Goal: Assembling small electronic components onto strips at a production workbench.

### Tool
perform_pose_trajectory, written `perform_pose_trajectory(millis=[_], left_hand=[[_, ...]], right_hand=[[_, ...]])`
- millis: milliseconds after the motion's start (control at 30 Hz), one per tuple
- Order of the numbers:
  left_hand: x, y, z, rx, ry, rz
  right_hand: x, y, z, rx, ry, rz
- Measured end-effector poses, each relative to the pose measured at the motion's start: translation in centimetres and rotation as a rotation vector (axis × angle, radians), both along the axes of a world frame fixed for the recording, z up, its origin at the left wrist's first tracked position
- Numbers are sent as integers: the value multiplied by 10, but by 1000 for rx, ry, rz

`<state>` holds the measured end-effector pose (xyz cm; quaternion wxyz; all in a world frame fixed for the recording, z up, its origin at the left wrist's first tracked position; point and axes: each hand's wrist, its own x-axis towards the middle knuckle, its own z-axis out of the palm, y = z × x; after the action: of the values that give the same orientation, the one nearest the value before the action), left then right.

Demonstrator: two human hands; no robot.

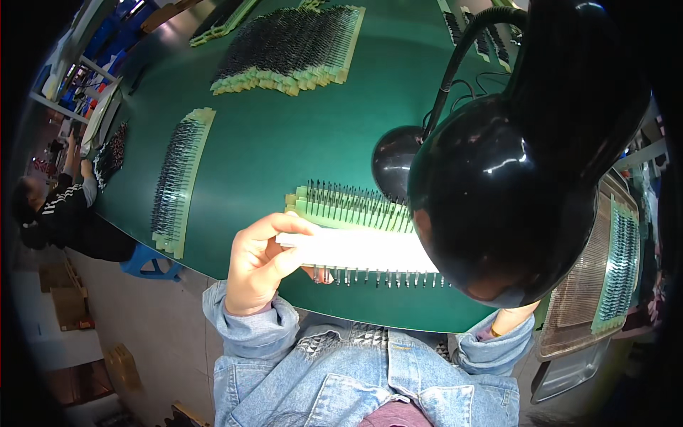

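My left hand [257, 265] pinches the left end of a long strip [363, 250] between thumb and fingers. The strip glares white under the lamp, and a row of small dark pin-like pieces sticks out along its near edge. Just beyond it lies a stack of pale green strips [348, 208] with similar black pins, on the green table [249, 160]. Of my right hand [519, 317] only the wrist side shows, below the black lamp head [498, 192]. Its fingers are hidden behind the lamp, so I cannot see whether they touch the strip.
The lamp's round base [395, 160] and bent neck [461, 53] stand at the right. A large pile of pinned strips [288, 50] lies at the back, a smaller pile [180, 181] at left. A brown mesh tray [580, 285] holds more strips. Another person [67, 206] sits far left.
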<state>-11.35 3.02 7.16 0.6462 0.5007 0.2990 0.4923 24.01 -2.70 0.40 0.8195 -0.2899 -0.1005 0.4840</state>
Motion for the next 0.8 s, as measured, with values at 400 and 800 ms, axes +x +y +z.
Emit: perform_pose_trajectory(millis=[400,800], left_hand=[[-5,6,-8,128,571,89],[20,-14,-20,589,1188,-236]], right_hand=[[-6,-1,2,-102,-171,-20],[-5,1,13,-19,-341,248]])
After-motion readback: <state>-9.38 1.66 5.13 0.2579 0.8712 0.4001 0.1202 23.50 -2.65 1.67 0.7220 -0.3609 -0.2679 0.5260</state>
